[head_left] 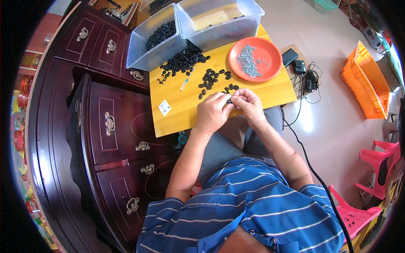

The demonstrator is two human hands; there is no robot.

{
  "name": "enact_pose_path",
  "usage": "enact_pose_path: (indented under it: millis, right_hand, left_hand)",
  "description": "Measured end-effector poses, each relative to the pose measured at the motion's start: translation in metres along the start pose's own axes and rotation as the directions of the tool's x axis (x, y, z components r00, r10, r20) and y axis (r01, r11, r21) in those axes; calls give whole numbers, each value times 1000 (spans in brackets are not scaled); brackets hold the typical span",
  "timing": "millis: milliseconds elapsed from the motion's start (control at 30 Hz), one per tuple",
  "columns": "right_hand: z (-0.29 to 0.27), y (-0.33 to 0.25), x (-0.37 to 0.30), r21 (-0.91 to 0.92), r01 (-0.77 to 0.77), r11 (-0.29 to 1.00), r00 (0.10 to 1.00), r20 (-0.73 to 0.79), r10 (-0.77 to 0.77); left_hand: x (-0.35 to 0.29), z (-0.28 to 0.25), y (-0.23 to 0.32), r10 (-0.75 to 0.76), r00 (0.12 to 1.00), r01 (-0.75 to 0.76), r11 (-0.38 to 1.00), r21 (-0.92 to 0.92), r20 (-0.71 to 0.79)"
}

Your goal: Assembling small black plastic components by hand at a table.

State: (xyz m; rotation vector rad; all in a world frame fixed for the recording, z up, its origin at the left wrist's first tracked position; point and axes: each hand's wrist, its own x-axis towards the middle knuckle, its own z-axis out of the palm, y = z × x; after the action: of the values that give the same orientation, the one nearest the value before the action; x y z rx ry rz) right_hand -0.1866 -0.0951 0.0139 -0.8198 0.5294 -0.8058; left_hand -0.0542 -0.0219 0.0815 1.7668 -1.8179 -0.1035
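My left hand (212, 113) and my right hand (250, 107) meet over the near edge of the yellow table (190, 114). Both have their fingertips closed on a small black part (229, 101), which the fingers mostly cover. Just beyond them lie loose black oval pieces (209, 78) of similar look. A larger heap of black pieces (185, 59) spreads in front of the bins. To the right, an orange-red plate (270, 48) holds many small grey metal pieces (248, 62), too small to tell whether pins or screws.
Two clear plastic bins (219, 36) stand at the table's far side, the left one holding black pieces. A thin pen-like stick (185, 82) and a white label (164, 108) lie on the tabletop. Dark wooden drawers (114, 122) flank the left; black cables (310, 82) and an orange basket (365, 84) are rightward.
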Motion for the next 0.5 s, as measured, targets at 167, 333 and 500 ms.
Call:
enact_pose_path:
  millis: [167, 333, 500]
  right_hand:
    - [2, -3, -1, 7, 1, 1000, 1000, -23, -1]
    - [2, -5, 0, 3, 23, 1000, 999, -22, -23]
    - [7, -11, 0, 8, 43, 999, 999, -12, -42]
  left_hand:
    - [2, 3, -3, 21, 1000, -21, 999, -24, -21]
    - [4, 5, -6, 60, 998, -62, 997, -43, -36]
    - [4, 6, -8, 39, 996, -49, 991, -121, -82]
